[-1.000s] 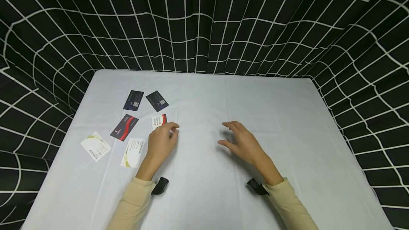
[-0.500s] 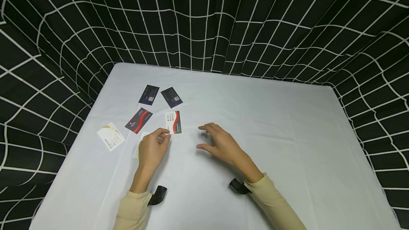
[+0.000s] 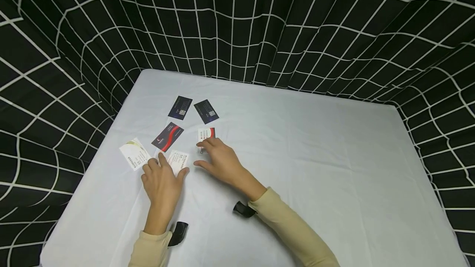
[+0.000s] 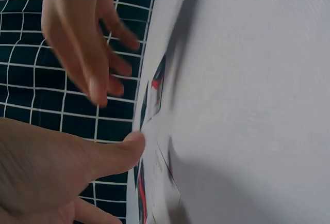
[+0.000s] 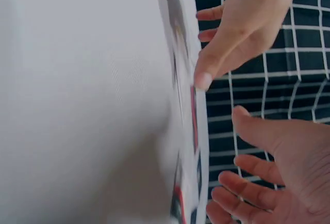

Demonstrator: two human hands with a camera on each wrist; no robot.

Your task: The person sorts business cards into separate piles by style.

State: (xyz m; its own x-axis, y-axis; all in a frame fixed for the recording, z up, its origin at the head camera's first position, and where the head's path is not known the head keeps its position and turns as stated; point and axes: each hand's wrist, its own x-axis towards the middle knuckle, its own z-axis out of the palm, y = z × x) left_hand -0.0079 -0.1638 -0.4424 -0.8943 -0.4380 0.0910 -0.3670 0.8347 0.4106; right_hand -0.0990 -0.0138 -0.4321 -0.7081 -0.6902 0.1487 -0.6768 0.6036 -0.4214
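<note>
the left hand (image 3: 160, 182) is positioned over the left half of the white-clothed table (image 3: 315, 176), fingers spread and relaxed, beside a white business card (image 3: 179, 159). a gold-curve business card (image 3: 135, 152) lies nearer the left edge. the right hand (image 3: 224, 162), fingers loosely extended, thumb apart, partly covers a red-and-white business card (image 3: 206, 132). toward the far left corner: red-wave black card (image 3: 168, 136), left qr-code card (image 3: 180, 107), right qr-code card (image 3: 206, 111).

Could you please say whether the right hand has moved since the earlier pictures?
Yes: judged against the table's far-left corner in the head view, the right hand has moved left.
</note>
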